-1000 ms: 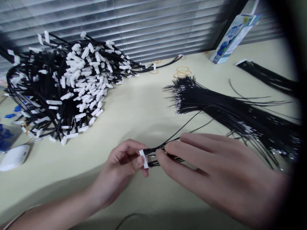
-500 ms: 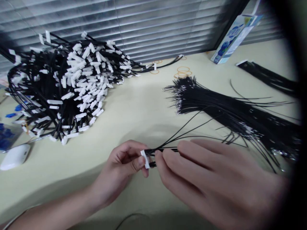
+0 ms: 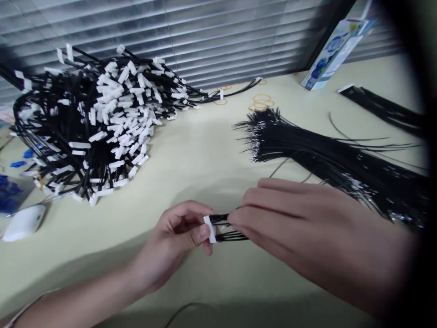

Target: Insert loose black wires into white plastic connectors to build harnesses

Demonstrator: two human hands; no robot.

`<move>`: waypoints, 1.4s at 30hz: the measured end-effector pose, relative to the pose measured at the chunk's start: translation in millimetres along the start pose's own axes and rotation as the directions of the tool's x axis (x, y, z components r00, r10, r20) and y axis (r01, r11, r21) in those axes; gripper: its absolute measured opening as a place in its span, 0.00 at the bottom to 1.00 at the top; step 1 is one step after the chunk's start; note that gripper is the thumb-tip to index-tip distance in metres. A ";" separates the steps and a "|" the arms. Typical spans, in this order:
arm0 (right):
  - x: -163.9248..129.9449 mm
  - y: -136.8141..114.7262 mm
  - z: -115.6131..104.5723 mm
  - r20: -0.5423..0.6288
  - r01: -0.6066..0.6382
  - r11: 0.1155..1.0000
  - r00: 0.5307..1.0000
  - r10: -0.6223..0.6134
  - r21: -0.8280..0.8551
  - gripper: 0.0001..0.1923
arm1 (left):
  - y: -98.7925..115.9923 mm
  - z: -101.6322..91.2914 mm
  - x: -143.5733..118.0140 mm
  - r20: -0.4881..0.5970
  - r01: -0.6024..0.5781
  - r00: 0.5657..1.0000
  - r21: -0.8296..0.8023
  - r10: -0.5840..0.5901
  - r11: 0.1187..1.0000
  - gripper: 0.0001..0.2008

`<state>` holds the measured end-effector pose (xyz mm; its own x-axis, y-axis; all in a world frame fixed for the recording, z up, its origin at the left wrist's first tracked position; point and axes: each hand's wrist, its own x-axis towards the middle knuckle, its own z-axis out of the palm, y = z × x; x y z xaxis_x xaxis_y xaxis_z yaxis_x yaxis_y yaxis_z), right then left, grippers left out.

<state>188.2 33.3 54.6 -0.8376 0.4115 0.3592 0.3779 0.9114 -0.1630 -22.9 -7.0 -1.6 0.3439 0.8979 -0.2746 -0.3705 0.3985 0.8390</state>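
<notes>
My left hand (image 3: 186, 234) pinches a white plug connector (image 3: 210, 229) between thumb and fingers. Several black wires (image 3: 234, 236) run out of its right side in an upper and a lower group. Just right of the connector, my right hand (image 3: 300, 232) is closed, its fingertips pressed together at the upper wires; what exactly they grip is partly hidden behind the fingers. Beyond that hand lies a thick bundle of loose black wires (image 3: 307, 141) with shiny metal terminals at the ends.
At the left is a big heap of black cables with white connectors (image 3: 119, 109). A white earbud case (image 3: 24, 222) and a bag of blue pieces (image 3: 10, 193) lie near it. Rubber bands (image 3: 262, 101), a drink carton (image 3: 336, 52) and another wire bundle (image 3: 378, 107) are farther back, before the blinds (image 3: 218, 41).
My right hand has moved up and its fingers have drawn together near the connector. More of the lower wires show now. My left hand and the connector have shifted slightly right.
</notes>
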 end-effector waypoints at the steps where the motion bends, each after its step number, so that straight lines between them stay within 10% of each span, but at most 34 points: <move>1: 0.8 2.0 -0.8 0.010 -0.019 0.999 1.000 0.018 0.039 0.10 | -0.1 -0.2 -0.1 0.000 0.002 1.000 -0.004 -0.002 1.000 0.06; 42: 2.2 -6.6 11.9 0.008 -0.045 0.999 0.999 0.045 0.019 0.06 | 0.1 -0.7 0.4 -0.016 0.033 0.999 0.009 -0.033 0.999 0.07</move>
<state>179.1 28.2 45.6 -0.8228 0.4520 0.3445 0.4078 0.8918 -0.1960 -23.4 -6.5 -1.9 0.3423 0.8871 -0.3098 -0.3512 0.4266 0.8335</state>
